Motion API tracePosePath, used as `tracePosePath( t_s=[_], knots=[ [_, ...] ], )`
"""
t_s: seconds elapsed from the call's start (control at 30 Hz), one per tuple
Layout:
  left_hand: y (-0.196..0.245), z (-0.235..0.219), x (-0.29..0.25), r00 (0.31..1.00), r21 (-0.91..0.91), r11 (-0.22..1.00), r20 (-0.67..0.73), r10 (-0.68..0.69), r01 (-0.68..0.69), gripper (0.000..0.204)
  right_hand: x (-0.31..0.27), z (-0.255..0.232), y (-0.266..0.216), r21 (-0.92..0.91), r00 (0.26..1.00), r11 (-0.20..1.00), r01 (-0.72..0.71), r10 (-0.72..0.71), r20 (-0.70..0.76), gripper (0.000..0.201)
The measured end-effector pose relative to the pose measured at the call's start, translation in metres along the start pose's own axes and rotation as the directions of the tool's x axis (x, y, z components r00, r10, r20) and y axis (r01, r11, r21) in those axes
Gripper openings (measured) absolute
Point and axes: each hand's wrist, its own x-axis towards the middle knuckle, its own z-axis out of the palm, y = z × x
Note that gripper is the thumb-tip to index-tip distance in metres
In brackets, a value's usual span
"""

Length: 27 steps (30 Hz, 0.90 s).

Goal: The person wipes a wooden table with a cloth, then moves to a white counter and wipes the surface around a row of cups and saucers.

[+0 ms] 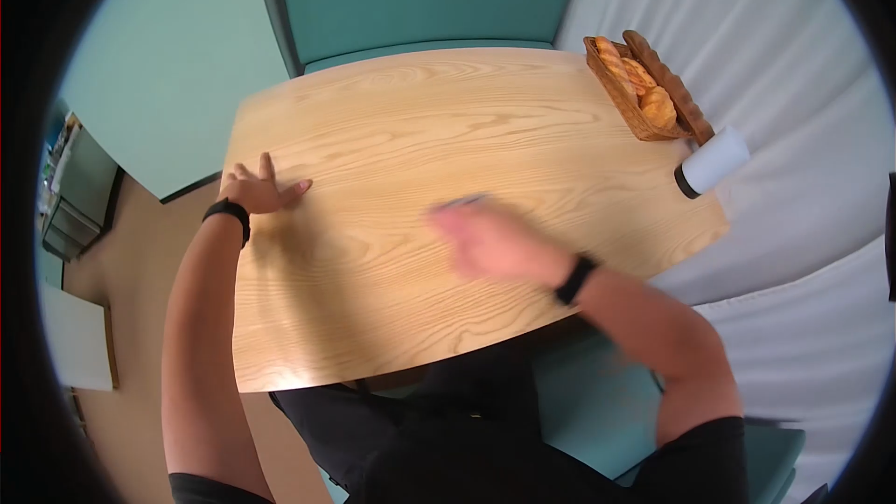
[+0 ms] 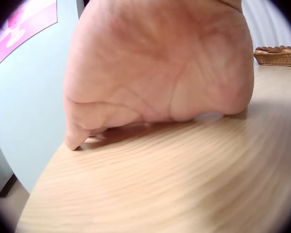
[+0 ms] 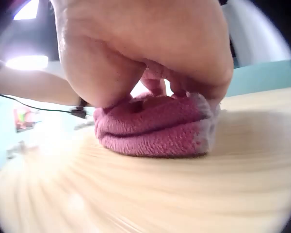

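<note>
My right hand (image 1: 495,241), blurred in the head view, grips a folded cloth over the middle of the table (image 1: 401,131). In the right wrist view the cloth (image 3: 153,127) is pink terry with a pale edge, folded in layers and flat against the wood. My thumb and fingers come down on it from both sides. The left hand (image 1: 257,189) rests on the table near its left edge, fingers spread and holding nothing. Its palm (image 2: 160,63) is arched over the tabletop in the left wrist view, fingertips on the wood.
At the back right stands a wicker basket (image 1: 616,98) of bread rolls. A white cylinder with a black base (image 1: 719,159) is near the right edge, beside a white curtain (image 1: 793,224). A green bench (image 1: 429,0) backs the far side.
</note>
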Motion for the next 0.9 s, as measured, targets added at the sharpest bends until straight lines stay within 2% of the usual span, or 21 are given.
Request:
tracePosePath(
  t_s=[0.03, 0.07, 0.1, 0.13, 0.2, 0.23, 0.27, 0.33, 0.4, 0.43, 0.47, 0.5, 0.53, 0.57, 0.6, 0.63, 0.67, 0.7, 0.8, 0.87, 0.9],
  knots=[
    [0.008, -0.012, -0.021, 1.000, 0.004, 1.000, 0.009, -0.008, 0.008, 0.132, -0.017, -0.010, 0.074, -0.277, 0.795, 0.887, 0.369, -0.456, -0.400, 0.059],
    [0.010, -0.018, -0.030, 1.000, 0.010, 1.000, 0.016, -0.017, 0.016, 0.132, -0.048, -0.039, 0.092, -0.118, 0.885, 0.991, 0.062, -0.109, -0.452, 0.058],
    [0.005, -0.015, -0.021, 1.000, -0.015, 1.000, -0.006, -0.007, 0.007, 0.137, -0.079, -0.068, 0.108, 0.065, 0.844, 0.946, -0.317, 0.313, -0.436, 0.058],
    [0.001, -0.016, -0.021, 1.000, -0.028, 1.000, -0.001, -0.008, 0.008, 0.138, -0.110, -0.098, 0.125, 0.193, 0.688, 0.772, -0.606, 0.630, -0.361, 0.058],
    [-0.002, -0.023, -0.024, 1.000, -0.057, 0.998, 0.012, -0.014, 0.014, 0.140, -0.174, -0.112, 0.195, -0.028, 0.611, 0.742, -0.670, 0.530, -0.588, 0.050],
    [-0.004, -0.022, -0.019, 1.000, -0.065, 0.998, -0.002, -0.005, 0.005, 0.143, -0.192, -0.117, 0.225, -0.088, 0.556, 0.652, -0.753, 0.560, -0.614, 0.044],
    [-0.005, -0.020, -0.016, 1.000, -0.061, 0.998, -0.015, 0.003, -0.003, 0.143, -0.201, -0.119, 0.251, 0.044, 0.532, 0.670, -0.741, 0.626, -0.570, 0.042],
    [-0.004, -0.019, -0.015, 0.999, -0.051, 0.999, -0.037, 0.010, -0.012, 0.143, -0.180, -0.113, 0.229, 0.198, 0.502, 0.640, -0.742, 0.727, -0.469, 0.043],
    [-0.003, -0.022, -0.020, 1.000, -0.074, 0.997, -0.013, -0.023, 0.022, 0.144, -0.139, -0.093, 0.205, 0.024, 0.704, 0.821, -0.570, 0.504, -0.501, 0.046],
    [-0.003, -0.025, -0.021, 1.000, -0.090, 0.996, 0.000, -0.030, 0.030, 0.145, -0.113, -0.076, 0.180, -0.053, 0.775, 0.882, -0.469, 0.381, -0.504, 0.047],
    [-0.002, -0.029, -0.019, 0.999, -0.101, 0.994, 0.008, -0.031, 0.032, 0.145, -0.072, -0.064, 0.089, 0.134, 0.789, 0.870, -0.474, 0.488, -0.374, 0.055],
    [-0.002, -0.023, -0.005, 1.000, -0.065, 0.998, -0.014, 0.005, -0.006, 0.146, -0.045, -0.037, 0.085, 0.200, 0.854, 0.909, -0.365, 0.413, -0.318, 0.060],
    [-0.004, -0.020, 0.002, 1.000, -0.058, 0.998, -0.018, 0.018, -0.019, 0.147, -0.014, -0.023, 0.034, 0.329, 0.900, 0.895, -0.300, 0.380, -0.214, 0.065],
    [-0.005, -0.018, 0.006, 0.999, -0.051, 0.998, -0.024, 0.030, -0.031, 0.147, 0.014, 0.000, 0.023, 0.068, 0.957, 0.991, -0.118, 0.131, -0.258, 0.065],
    [-0.004, -0.019, 0.004, 0.999, -0.043, 0.998, -0.030, 0.040, -0.041, 0.148, 0.037, 0.004, -0.026, -0.062, 0.988, 0.997, -0.035, 0.025, -0.155, 0.063],
    [-0.001, -0.024, -0.005, 1.000, -0.038, 0.999, -0.026, -0.003, 0.002, 0.148, 0.062, 0.024, -0.048, -0.111, 0.997, 0.992, 0.063, -0.067, -0.040, 0.066],
    [0.000, -0.025, -0.009, 1.000, -0.040, 0.999, -0.026, -0.012, 0.011, 0.148, 0.082, 0.050, -0.075, -0.168, 0.980, 0.966, 0.196, -0.201, -0.013, 0.063],
    [0.001, -0.027, -0.012, 0.999, -0.045, 0.999, -0.023, -0.022, 0.021, 0.148, 0.098, 0.075, -0.098, -0.213, 0.948, 0.924, 0.317, -0.301, 0.102, 0.063],
    [-0.002, -0.021, -0.008, 0.999, -0.056, 0.998, -0.042, -0.035, 0.032, 0.147, 0.104, 0.149, -0.151, -0.213, 0.816, 0.788, 0.578, -0.569, 0.108, 0.066],
    [-0.002, -0.015, -0.003, 0.997, -0.036, 0.999, -0.071, -0.031, 0.028, 0.147, 0.079, 0.144, -0.178, -0.147, 0.863, 0.878, 0.455, -0.394, 0.315, 0.066],
    [-0.001, -0.015, -0.002, 0.997, -0.033, 0.999, -0.069, -0.023, 0.020, 0.147, 0.061, 0.132, -0.170, -0.085, 0.855, 0.882, 0.464, -0.420, 0.304, 0.065]
  ],
)
